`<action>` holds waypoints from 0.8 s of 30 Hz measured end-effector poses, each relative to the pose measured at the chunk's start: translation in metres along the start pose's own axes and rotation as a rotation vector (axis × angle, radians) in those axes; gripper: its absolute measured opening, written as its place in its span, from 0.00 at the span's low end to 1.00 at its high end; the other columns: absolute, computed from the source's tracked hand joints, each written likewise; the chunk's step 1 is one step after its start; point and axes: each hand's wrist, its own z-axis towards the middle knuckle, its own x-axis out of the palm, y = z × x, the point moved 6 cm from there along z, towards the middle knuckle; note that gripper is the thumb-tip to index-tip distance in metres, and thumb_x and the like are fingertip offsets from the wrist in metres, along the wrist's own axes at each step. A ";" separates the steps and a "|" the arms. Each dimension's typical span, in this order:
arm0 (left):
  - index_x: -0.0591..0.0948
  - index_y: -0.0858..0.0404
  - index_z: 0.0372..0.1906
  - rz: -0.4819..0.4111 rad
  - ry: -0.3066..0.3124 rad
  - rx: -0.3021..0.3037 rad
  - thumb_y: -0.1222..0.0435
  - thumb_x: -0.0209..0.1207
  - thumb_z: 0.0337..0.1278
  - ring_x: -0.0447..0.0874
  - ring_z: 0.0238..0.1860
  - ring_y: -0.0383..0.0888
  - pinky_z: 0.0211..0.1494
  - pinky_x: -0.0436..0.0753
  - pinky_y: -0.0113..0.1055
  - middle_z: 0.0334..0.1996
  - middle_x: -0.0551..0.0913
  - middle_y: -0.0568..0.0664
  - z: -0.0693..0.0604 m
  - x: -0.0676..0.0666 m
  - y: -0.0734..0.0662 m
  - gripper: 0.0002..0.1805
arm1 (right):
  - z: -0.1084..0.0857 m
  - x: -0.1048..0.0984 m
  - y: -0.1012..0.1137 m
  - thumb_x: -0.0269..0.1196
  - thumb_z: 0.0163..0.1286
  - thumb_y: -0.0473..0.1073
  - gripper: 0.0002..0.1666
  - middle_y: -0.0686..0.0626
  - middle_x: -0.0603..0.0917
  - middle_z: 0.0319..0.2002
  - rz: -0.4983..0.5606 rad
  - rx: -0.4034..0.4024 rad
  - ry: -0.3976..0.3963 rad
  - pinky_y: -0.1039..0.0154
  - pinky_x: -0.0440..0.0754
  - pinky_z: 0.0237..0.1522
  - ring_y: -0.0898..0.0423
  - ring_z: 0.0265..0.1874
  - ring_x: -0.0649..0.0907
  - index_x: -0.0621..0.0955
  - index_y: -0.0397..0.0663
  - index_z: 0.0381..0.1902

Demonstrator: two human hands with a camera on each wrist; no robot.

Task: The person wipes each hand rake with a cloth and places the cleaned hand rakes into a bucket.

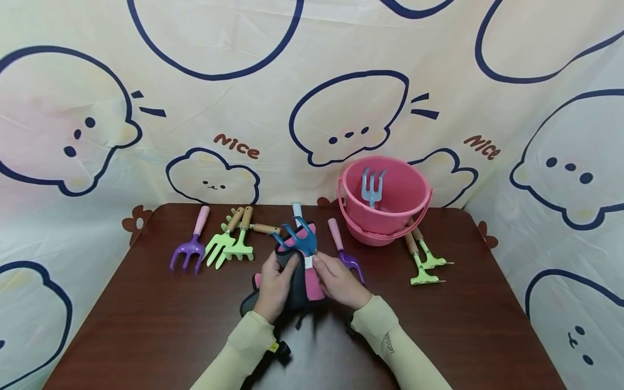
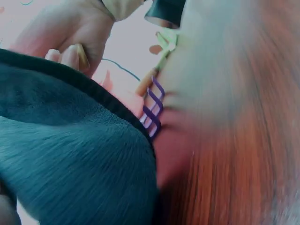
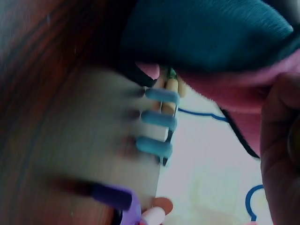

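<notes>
Head cam: L hand (image 1: 275,284) & R hand (image 1: 341,280) pinch dark/pink fabric pc (image 1: 298,286) over worktop (image 1: 146,314), L fingers mostly hidden behind it; L wrist view partly blurred, L hand nearly cut off.

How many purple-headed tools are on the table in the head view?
2: one purple fork left of the green tools, and one purple tool beyond the right hand, left of the pink bucket. Others may be hidden behind that hand.

Behind the brown table (image 1: 146,319) hangs a pale, navy-outlined cartoon backdrop (image 1: 263,103) with 2 "Nice" prints (image 1: 237,147).
</notes>
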 end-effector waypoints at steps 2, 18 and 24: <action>0.79 0.69 0.60 -0.039 -0.059 0.017 0.64 0.58 0.76 0.87 0.49 0.39 0.54 0.85 0.30 0.50 0.89 0.51 -0.001 -0.003 -0.003 0.16 | 0.000 0.003 0.002 0.43 0.87 0.53 0.22 0.45 0.70 0.21 -0.007 -0.011 0.015 0.67 0.74 0.20 0.58 0.16 0.71 0.71 0.44 0.39; 0.79 0.78 0.52 0.055 -0.201 0.101 0.70 0.52 0.78 0.79 0.39 0.36 0.43 0.79 0.26 0.36 0.83 0.41 0.001 -0.015 -0.012 0.13 | 0.001 -0.003 0.000 0.45 0.86 0.57 0.26 0.51 0.71 0.23 -0.059 0.041 0.051 0.68 0.73 0.21 0.58 0.17 0.71 0.75 0.40 0.40; 0.78 0.77 0.49 0.085 -0.271 0.113 0.69 0.51 0.79 0.75 0.36 0.36 0.40 0.75 0.26 0.31 0.77 0.42 0.002 -0.021 -0.013 0.12 | 0.001 0.000 0.000 0.44 0.87 0.54 0.26 0.51 0.71 0.22 -0.121 0.021 0.077 0.67 0.73 0.22 0.59 0.17 0.71 0.75 0.37 0.41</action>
